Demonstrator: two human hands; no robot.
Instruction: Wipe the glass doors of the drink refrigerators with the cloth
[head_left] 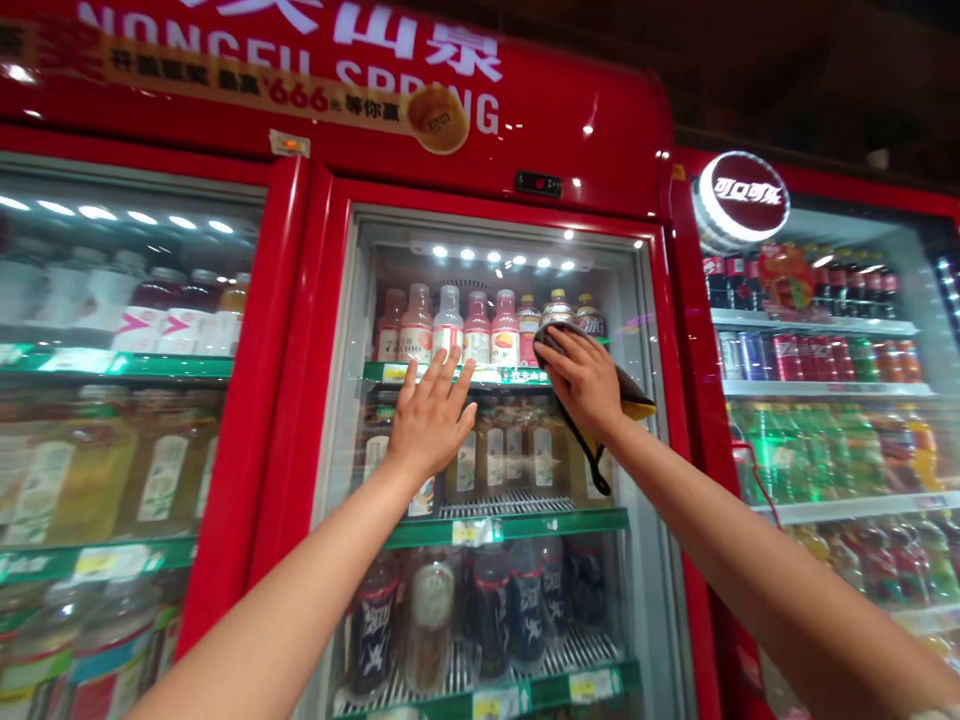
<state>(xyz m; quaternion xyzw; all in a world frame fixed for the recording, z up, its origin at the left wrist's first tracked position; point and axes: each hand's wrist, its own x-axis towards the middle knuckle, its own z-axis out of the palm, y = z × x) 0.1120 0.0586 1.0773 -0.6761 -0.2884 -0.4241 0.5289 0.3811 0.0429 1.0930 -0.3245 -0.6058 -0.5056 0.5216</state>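
Both my arms reach up to the glass door (637, 560) of a red drinks fridge. My left hand (433, 415) lies against the pane with its fingers spread, holding nothing. To its right, my right hand (585, 385) presses a dark grey cloth (634, 392) with a yellow underside to the glass. A black loop hangs from the cloth's lower edge. Through the pane, pink drink bottles (476, 330) stand on the top shelf, partly hidden by my hands.
A red door frame (289, 400) divides this door from another glass-fronted fridge section at left, holding bottles. At right stands a second fridge with cola bottles, cans and a round lit sign (744, 197). Above the middle door is a small display (538, 183).
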